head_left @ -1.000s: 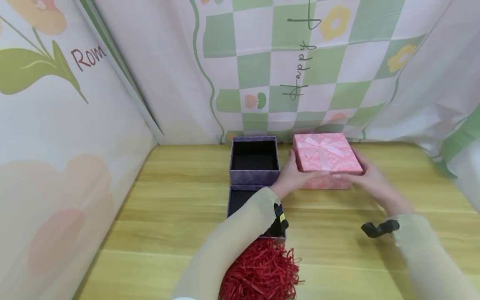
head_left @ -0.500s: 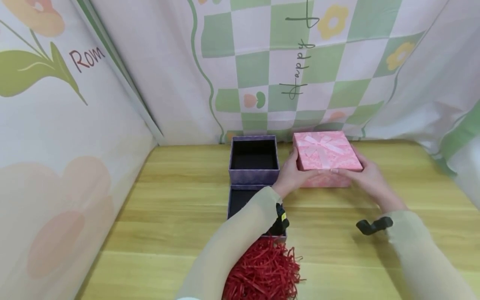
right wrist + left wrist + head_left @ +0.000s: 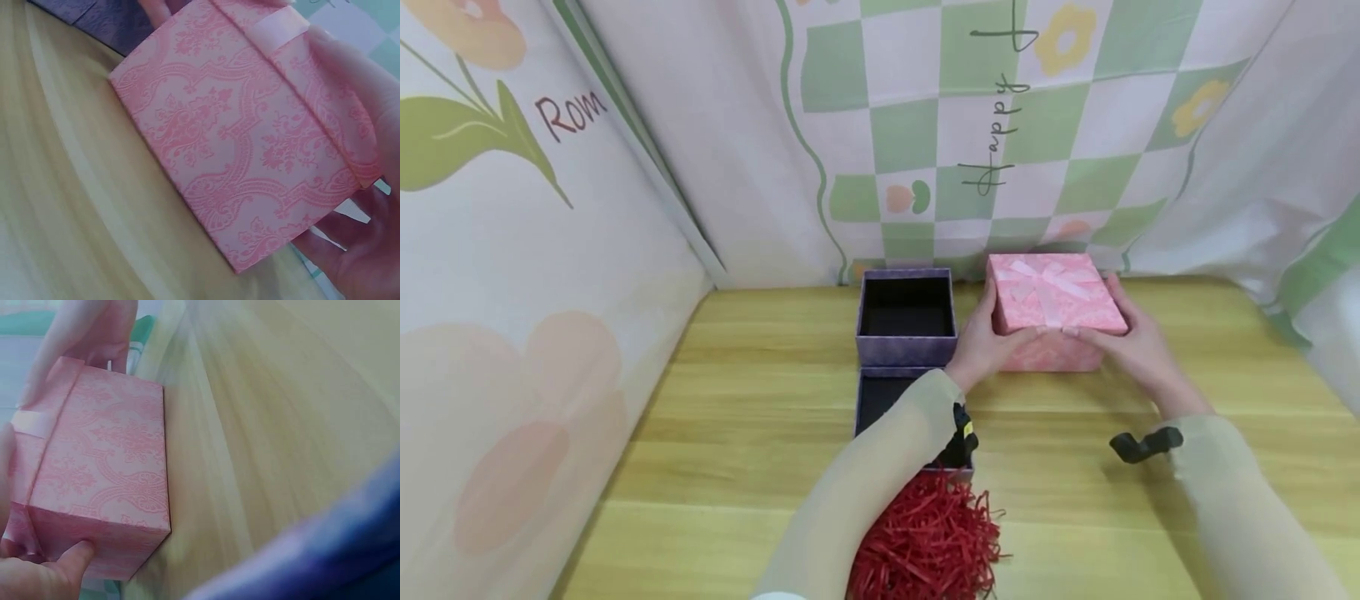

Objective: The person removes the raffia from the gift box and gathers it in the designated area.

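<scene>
A pink patterned gift box (image 3: pixel 1048 354) with a ribbon bow sits at the back right of the table. Its lid (image 3: pixel 1075 304) covers the top, with more of the body showing below its rim. My left hand (image 3: pixel 988 342) grips the lid from the left, thumb along the front edge; one of its fingertips touches the body in the left wrist view. Opposite, my right hand (image 3: pixel 1142 346) grips the lid's right side, its thumb (image 3: pixel 347 59) near the ribbon. Both thumbs almost meet at the front. The far fingers are partly hidden behind the box.
A purple box (image 3: pixel 906 352) with a black inside stands left of the pink one. In front of it lies a similar dark-lined tray or lid (image 3: pixel 880 396), partly under my left forearm. Red shredded paper (image 3: pixel 932 542) is heaped nearest me. A printed curtain (image 3: pixel 902 142) hangs behind.
The pink lid has risen slightly, and the front of the body below it shows more. Both hands have moved up a little with it. The purple boxes and red paper stay put.
</scene>
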Demonstrator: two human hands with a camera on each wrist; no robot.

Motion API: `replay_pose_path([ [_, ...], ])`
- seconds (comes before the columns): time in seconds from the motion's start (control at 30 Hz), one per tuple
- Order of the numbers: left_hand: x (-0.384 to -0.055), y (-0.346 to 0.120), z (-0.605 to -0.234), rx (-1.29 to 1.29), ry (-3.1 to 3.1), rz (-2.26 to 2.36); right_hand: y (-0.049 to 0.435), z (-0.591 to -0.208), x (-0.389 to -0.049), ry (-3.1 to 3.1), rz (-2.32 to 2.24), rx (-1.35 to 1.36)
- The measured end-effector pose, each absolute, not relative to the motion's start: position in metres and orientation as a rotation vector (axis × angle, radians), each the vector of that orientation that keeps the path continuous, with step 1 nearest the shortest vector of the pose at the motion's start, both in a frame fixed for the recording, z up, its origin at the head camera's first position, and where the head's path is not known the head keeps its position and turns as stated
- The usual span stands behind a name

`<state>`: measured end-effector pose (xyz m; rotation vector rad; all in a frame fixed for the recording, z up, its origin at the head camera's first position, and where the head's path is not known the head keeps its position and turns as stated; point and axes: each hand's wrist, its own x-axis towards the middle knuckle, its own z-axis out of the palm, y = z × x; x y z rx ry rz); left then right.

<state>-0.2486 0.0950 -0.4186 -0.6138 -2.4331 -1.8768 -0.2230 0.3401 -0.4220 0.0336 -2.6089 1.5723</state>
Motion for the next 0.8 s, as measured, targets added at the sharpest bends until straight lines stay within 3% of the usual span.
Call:
replay_pose_path([
  [0.43, -0.246, 0.098, -0.410, -0.674, -2.370, -1.875, 0.341, -0.414, -0.220, -2.551, 1.591, 0.019],
  [0.8, -0.245, 0.088, -0.363, -0.817, -2.503, -1.601, 0.348, -0.363, -0.203, -1.981, 2.087, 0.249],
])
